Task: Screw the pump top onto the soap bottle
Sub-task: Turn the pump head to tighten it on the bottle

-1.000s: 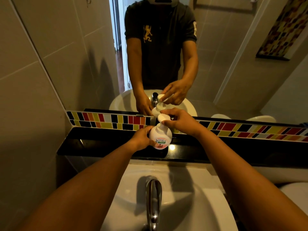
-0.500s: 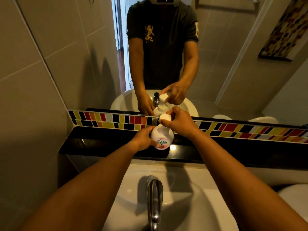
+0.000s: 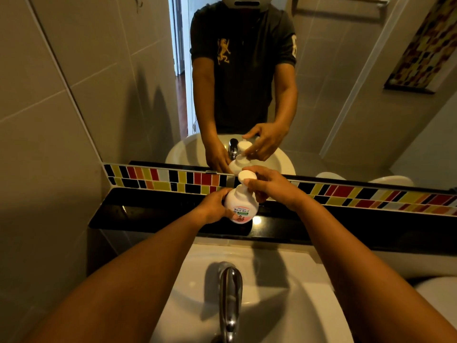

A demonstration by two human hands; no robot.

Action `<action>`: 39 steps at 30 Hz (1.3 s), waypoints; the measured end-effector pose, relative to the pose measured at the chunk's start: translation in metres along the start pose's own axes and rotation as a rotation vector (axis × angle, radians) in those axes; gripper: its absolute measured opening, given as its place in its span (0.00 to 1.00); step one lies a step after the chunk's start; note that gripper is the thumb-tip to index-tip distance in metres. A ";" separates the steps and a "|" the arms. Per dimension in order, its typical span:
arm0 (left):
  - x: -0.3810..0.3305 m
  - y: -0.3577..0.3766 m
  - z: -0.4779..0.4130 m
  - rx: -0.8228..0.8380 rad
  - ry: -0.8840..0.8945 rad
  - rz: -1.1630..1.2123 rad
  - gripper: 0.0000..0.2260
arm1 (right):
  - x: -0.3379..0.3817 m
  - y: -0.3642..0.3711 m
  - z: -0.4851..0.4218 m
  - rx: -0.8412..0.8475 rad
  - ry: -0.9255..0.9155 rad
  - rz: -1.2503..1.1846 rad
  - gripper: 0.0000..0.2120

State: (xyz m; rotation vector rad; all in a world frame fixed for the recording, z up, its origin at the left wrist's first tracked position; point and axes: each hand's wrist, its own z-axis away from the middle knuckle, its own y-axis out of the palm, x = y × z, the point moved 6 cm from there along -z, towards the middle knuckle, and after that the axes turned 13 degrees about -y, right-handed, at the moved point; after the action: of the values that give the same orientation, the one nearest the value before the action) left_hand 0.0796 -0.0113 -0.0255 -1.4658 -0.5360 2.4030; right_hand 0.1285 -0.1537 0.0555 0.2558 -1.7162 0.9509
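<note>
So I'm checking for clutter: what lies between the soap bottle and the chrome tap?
Head view: only the black ledge and white sink rim lie between soap bottle and tap.

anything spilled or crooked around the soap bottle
Nothing stands out. The soap bottle stands upright on the black ledge, steadied by the left hand; the right hand grips the pump top, which sits in line with the neck. No spill shows.

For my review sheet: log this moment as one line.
stage: screwing on | left hand: steadies soap bottle on black ledge | right hand: grips pump top at neck | seated: cannot tell
</note>
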 end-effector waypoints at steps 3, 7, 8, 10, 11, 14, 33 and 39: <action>0.000 0.000 0.000 0.014 -0.003 -0.002 0.31 | -0.002 -0.001 0.004 0.051 -0.014 -0.036 0.26; 0.000 0.000 0.001 0.014 -0.001 0.000 0.32 | -0.002 0.000 0.003 0.029 -0.040 -0.039 0.26; 0.000 0.000 0.001 0.013 0.001 0.001 0.32 | -0.002 0.001 0.003 0.021 -0.039 -0.039 0.26; 0.000 0.000 0.001 0.010 0.003 0.005 0.31 | -0.004 0.002 0.002 0.007 -0.042 -0.038 0.26; 0.000 -0.001 0.001 0.011 0.004 0.006 0.31 | -0.004 0.002 0.002 0.002 -0.045 -0.036 0.26; 0.001 0.000 0.001 0.014 0.001 0.010 0.32 | -0.005 0.003 0.003 -0.002 -0.050 -0.028 0.26; 0.001 -0.001 -0.002 0.023 0.007 -0.007 0.30 | 0.002 0.000 0.001 0.095 -0.018 0.151 0.28; 0.001 0.000 -0.002 0.020 0.007 0.001 0.30 | 0.003 -0.001 0.001 0.125 -0.002 0.181 0.29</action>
State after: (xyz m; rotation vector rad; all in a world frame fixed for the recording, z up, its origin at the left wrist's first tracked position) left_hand 0.0811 -0.0104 -0.0274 -1.4663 -0.5088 2.3958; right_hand 0.1278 -0.1540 0.0585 0.1846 -1.7051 1.1932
